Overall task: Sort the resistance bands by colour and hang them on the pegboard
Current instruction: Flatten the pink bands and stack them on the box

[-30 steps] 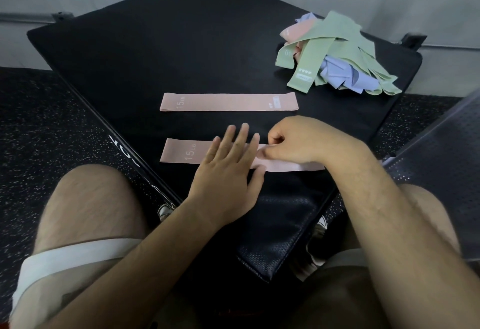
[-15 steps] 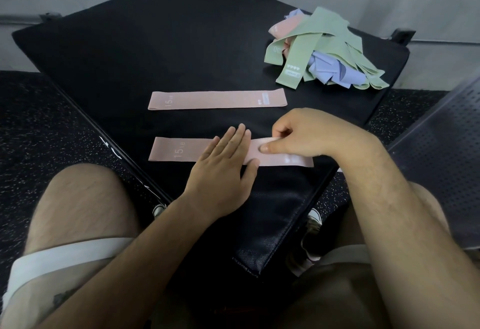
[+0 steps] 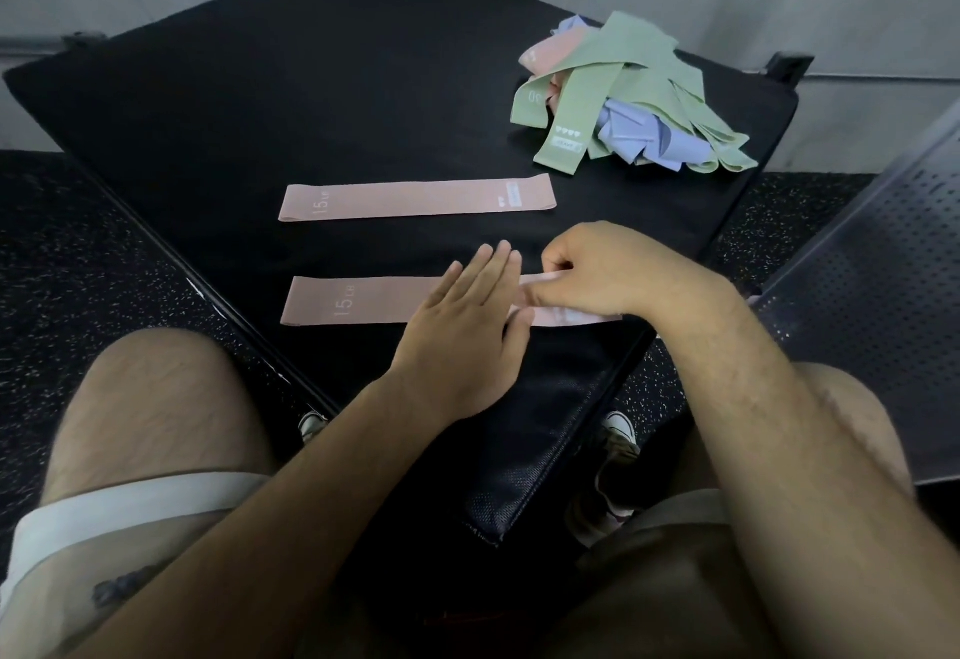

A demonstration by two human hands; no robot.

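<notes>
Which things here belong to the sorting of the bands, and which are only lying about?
Belong: near pink band, pressed by left hand, pinched by right hand; far pink band; pile of green, blue and pink bands.
Lying about: black pad; speckled floor; white shoe.

One wide-angle head camera looks forward and steeply down, close over the person's knees [image 3: 156, 388], at a black bench [image 3: 337, 86] whose near corner points toward it; the left hand [image 3: 462, 341] and right hand [image 3: 602, 279], on a pink band [image 3: 353, 300], sit mid-frame.

Black padded bench [image 3: 311, 86] on speckled floor [image 3: 78, 268]
</notes>
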